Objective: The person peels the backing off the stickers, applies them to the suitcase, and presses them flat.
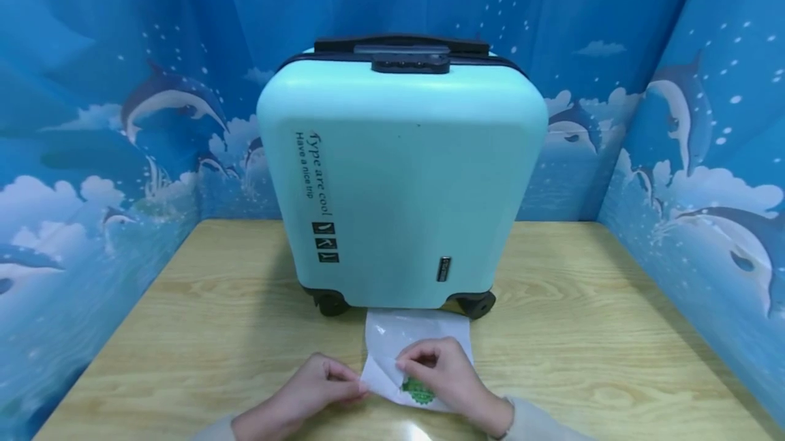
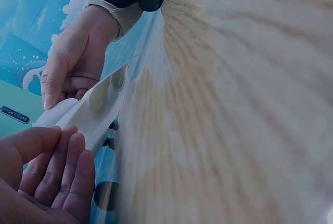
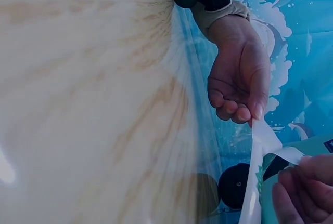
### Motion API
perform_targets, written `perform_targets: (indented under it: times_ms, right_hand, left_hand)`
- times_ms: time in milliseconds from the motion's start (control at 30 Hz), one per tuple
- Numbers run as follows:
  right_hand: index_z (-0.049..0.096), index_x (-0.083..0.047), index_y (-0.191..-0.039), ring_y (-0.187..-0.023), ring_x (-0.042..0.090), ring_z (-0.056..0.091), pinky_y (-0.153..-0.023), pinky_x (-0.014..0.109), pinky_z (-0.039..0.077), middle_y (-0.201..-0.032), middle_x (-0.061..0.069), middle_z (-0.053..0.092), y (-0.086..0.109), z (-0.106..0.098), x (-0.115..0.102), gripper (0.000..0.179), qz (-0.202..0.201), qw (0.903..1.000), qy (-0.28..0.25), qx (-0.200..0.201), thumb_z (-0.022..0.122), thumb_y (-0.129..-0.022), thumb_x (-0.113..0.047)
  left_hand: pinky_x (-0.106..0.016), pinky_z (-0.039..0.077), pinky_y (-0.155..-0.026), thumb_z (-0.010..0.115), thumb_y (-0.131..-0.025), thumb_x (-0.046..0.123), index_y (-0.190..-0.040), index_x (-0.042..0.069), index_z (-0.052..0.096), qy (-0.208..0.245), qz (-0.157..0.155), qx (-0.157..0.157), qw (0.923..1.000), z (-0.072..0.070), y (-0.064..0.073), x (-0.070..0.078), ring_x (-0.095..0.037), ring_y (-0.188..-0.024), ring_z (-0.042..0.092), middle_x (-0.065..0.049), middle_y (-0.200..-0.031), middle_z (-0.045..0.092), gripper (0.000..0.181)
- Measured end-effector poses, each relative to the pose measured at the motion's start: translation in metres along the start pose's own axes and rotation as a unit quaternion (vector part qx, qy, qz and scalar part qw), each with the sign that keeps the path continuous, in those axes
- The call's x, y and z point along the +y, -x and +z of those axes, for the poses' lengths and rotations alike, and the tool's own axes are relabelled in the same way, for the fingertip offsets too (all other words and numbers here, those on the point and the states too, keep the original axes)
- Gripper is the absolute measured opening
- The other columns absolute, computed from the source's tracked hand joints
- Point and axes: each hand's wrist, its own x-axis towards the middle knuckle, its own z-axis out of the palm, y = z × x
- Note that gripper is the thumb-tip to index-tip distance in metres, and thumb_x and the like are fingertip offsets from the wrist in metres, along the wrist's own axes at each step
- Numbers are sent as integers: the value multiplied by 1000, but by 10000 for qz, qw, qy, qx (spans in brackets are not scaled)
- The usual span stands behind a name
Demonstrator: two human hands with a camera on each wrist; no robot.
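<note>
Two pinches hold the white sheet [image 1: 411, 332] in front of the suitcase [image 1: 405, 189], your left hand [image 1: 313, 390] at a corner, your right hand [image 1: 450, 376], nearer the suitcase, on a lifted flap [image 3: 289, 154], the sheet's long axis hard to judge.

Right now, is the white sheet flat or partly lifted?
Partly lifted: on the white sheet, left hand pinches a corner, right hand a raised flap.

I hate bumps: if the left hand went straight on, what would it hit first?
The left hand would meet the sheet it pinches, then probably the right hand, though depth is unclear.
</note>
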Motion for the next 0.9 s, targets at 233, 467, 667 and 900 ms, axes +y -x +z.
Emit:
perform_targets:
  times_ms: [233,467,667,900]
  right_hand:
    - [72,0,-87,-76,6,64,-71,23,55,-85,11,71,2,-4,5,17,-130,9997,-210,59,69,-85,-16]
    - [72,-2,-87,-76,5,63,-70,21,53,-86,8,72,3,-9,0,15,305,9993,-26,226,70,-85,-17]
    - [72,-2,-88,-76,6,63,-70,21,53,-86,8,72,4,-11,1,14,327,9990,-63,297,70,-85,-16]
    - [72,-2,-88,-74,6,62,-69,21,53,-86,9,72,3,-13,4,15,306,9985,-49,460,70,-85,-17]
  left_hand:
    - [-26,57,-69,74,-79,13,-89,-6,70,-20,-15,-4,10000,1,0,-1,-13,-74,68,-12,-84,72,21]
    - [-30,57,-72,74,-80,12,-90,-4,70,-135,-234,58,9996,-1,3,3,-17,-77,69,-13,-84,72,19]
    - [-31,57,-72,74,-79,11,-91,-3,70,-190,-361,96,9991,-3,5,4,-18,-78,69,-13,-85,72,18]
    - [-28,57,-70,76,-78,11,-90,-4,71,-225,-248,141,9993,-5,7,3,-15,-76,69,-13,-84,72,20]
